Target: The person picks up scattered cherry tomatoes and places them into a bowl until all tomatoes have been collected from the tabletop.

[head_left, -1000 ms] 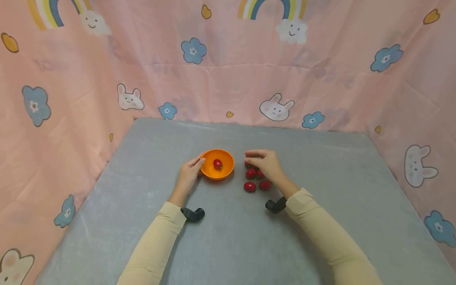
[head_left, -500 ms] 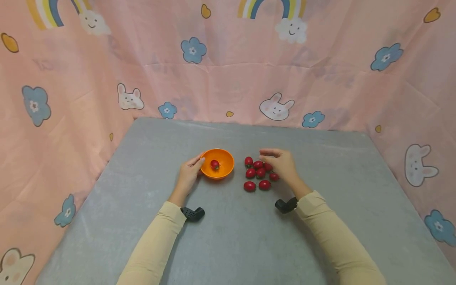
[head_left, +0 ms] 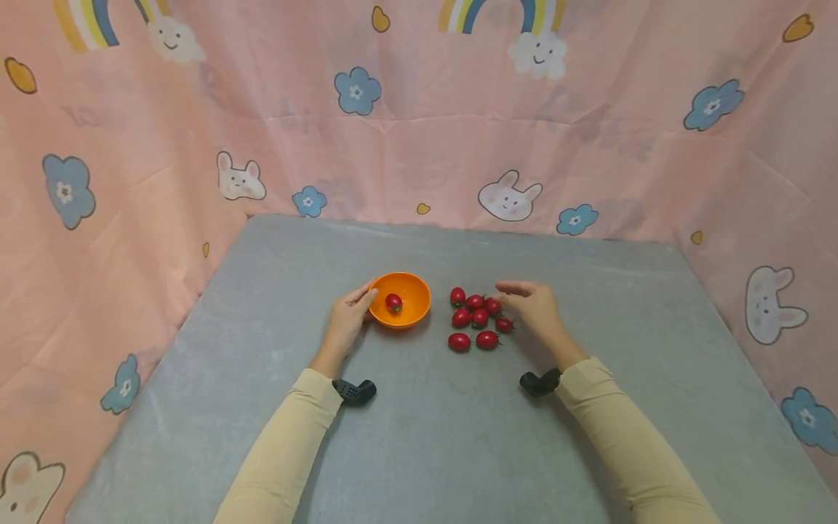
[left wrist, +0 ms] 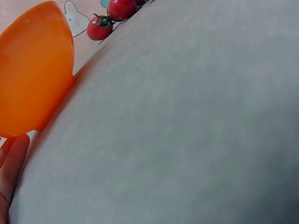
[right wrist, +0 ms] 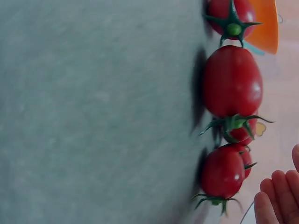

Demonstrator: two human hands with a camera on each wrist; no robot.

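An orange bowl [head_left: 411,314] stands left of the middle of the table, a single cherry tomato [head_left: 393,303] lying inside it. My left hand [head_left: 347,322] grips the bowl's left side, thumb at the rim; the left wrist view has fingers [left wrist: 14,161] against its lower wall. Right of the bowl lie several red cherry tomatoes [head_left: 461,318] with green stems, seen close up in the right wrist view. Beside their far right edge is my right hand [head_left: 535,313], holding nothing, with its fingers [right wrist: 280,193] extended.
Grey tabletop [head_left: 419,437] lies under everything. A pink patterned curtain [head_left: 419,160] rises along its back and both sides. Each wrist carries a small black device, one at the left cuff [head_left: 314,382] and one at the right.
My right hand has moved right, off the tomatoes it was covering. The tomato in the bowl has rolled slightly left. My left hand stays on the bowl.
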